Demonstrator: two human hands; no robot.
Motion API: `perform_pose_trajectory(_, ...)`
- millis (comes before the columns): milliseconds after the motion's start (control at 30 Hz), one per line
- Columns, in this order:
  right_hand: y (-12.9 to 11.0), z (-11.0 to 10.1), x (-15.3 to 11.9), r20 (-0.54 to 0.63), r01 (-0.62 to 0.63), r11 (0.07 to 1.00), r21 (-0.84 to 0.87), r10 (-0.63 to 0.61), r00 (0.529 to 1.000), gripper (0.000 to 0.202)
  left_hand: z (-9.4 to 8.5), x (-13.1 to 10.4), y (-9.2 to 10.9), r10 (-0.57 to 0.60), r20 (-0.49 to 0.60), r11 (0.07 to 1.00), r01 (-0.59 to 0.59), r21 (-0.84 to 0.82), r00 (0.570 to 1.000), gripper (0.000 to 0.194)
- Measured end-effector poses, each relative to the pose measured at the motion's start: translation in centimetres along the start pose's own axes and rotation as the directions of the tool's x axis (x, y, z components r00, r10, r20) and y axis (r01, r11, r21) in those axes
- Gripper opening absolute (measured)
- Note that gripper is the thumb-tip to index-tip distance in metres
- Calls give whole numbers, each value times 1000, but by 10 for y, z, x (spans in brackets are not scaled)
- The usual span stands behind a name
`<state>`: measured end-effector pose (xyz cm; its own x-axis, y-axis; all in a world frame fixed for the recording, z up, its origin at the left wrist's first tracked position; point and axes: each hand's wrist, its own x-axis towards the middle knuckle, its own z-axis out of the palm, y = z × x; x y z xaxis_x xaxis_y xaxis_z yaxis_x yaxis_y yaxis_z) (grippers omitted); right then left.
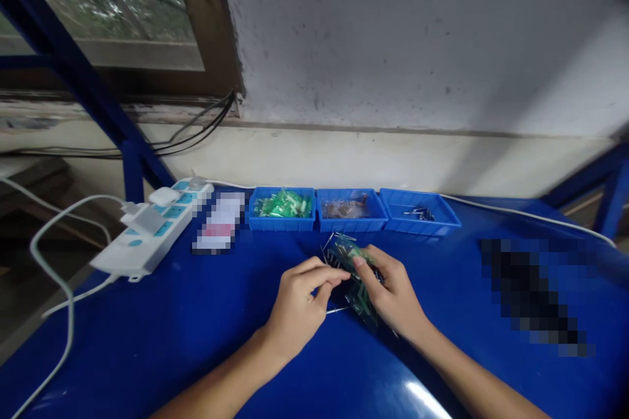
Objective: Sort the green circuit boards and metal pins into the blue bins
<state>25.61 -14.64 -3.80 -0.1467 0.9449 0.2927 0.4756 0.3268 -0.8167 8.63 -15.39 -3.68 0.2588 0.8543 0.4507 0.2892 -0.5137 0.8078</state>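
Observation:
My right hand (393,281) grips a clear plastic bag (361,298) with green pieces inside, thumb on top. Close beside it, my left hand (307,285) has its thumb and index finger pinched together at the bag's left side; whatever lies between those fingertips is too small to make out. Thin metal pins (339,239) lie about the bag on the blue table, and a longer metal rod (337,309) rests just below my left fingertips. The far part of the bag is partly covered by my right fingers.
Three blue bins stand in a row at the back: one with green bagged parts (282,204), one with brownish parts (346,208), one with dark metal pieces (417,213). A white power strip (152,229) with cables sits left. Blurred items lie at left (219,222) and right (533,298).

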Motion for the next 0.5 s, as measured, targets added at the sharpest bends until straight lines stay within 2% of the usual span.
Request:
perform_pose_trajectory(100,-2,-2,-1,-20,28,999,-32,-29,999,26,3,-2,1,-82,29,995,83,-51,996,31)
perform_pose_trajectory(200,-2,-3,-2,-39,60,996,-71,-63,997,24,3,-1,2,-105,5,989,105,-109,994,36)
perform_pose_trajectory(267,-1,-4,-2,-52,122,987,-100,-127,990,20,1,2,2,-164,20,970,165,-180,986,36)
perform_pose_trajectory(333,1,-5,-2,-53,246,955,-163,-257,965,23,-1,5,1,-281,94,894,296,-335,955,30)
perform_pose_trajectory(433,5,-6,-3,-9,432,853,-293,-454,891,38,-1,9,-1,-391,257,659,464,-592,884,28)
perform_pose_trajectory(467,5,-7,-4,7,462,824,-328,-487,873,41,0,8,-1,-397,287,619,486,-617,872,30)
perform_pose_trajectory(500,5,-7,-4,21,479,803,-355,-505,863,44,1,8,-1,-396,294,626,490,-606,870,31)
